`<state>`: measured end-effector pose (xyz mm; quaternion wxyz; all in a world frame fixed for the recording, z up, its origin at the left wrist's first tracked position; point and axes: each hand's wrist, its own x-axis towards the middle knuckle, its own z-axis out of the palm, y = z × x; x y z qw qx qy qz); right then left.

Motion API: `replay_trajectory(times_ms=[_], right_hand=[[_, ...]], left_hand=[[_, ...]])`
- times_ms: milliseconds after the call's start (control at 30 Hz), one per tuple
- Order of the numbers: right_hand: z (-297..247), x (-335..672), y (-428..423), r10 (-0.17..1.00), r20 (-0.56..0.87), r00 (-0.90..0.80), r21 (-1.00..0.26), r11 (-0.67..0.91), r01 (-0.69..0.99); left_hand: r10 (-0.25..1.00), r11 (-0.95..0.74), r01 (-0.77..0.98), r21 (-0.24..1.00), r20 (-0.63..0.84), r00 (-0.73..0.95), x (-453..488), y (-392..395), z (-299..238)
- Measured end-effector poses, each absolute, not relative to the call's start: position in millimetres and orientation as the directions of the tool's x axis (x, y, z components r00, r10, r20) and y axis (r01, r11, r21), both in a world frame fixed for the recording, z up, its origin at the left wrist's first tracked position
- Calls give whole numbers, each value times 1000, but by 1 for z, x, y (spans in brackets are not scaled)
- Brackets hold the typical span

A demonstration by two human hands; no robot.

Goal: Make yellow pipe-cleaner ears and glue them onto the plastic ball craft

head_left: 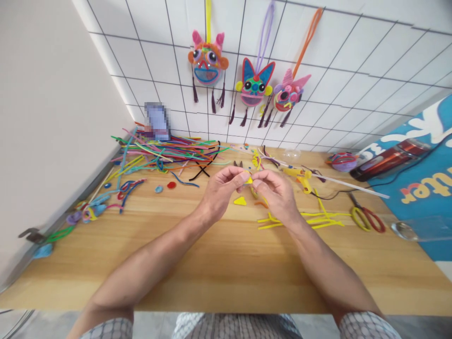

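My left hand [221, 190] and my right hand [278, 192] meet above the middle of the wooden table. Both pinch a small yellow piece [250, 180], which looks like bent pipe cleaner; the fingertips cover much of it. Just below them on the tabletop lies a yellow, roughly triangular piece [240, 201]. Several yellow pipe cleaners [328, 221] are spread under and beside my right forearm. A short orange piece [261, 204] rests near my right hand. Behind the fingers, the dark tips of a tool [238, 164] poke out, the rest of it hidden.
A yellow glue gun [300, 178] with a long glue stick and scissors [367, 219] lie on the right, near a red thermos [388, 159] and a clear bottle [423, 229]. Colourful pipe cleaners [169, 153] are heaped back left. Three mask ornaments [254, 87] hang on the tiled wall.
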<state>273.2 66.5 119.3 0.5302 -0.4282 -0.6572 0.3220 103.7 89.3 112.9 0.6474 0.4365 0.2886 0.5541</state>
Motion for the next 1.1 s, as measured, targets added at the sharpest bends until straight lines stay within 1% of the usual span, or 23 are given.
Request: replay_trajectory(times_ms=[133, 267, 400, 533, 633, 767, 900, 1100], right_hand=[[121, 270, 63, 928, 365, -79, -906, 374, 200], [123, 268, 63, 931, 360, -64, -901, 365, 234], [124, 270, 66, 940, 340, -25, -908, 335, 251], [125, 271, 68, 959, 283, -14, -936, 279, 214], [128, 272, 67, 971, 234, -44, -958, 238, 161], [130, 274, 66, 982, 165, -92, -978, 175, 111], [130, 277, 67, 978, 145, -147, -985, 156, 67], [132, 279, 66, 973, 88, -211, -993, 102, 55]], left_hand=[[976, -24, -473, 881, 122, 178, 106, 90, 109], [976, -34, -479, 877, 132, 173, 108, 91, 104], [956, -27, -449, 893, 155, 250, 102, 97, 103], [877, -32, -395, 918, 215, 430, 89, 109, 105], [824, -16, -368, 930, 220, 522, 81, 116, 105], [799, 24, -365, 931, 202, 566, 78, 120, 105], [796, 37, -367, 929, 194, 573, 78, 120, 105], [793, 86, -381, 920, 168, 586, 77, 121, 103]])
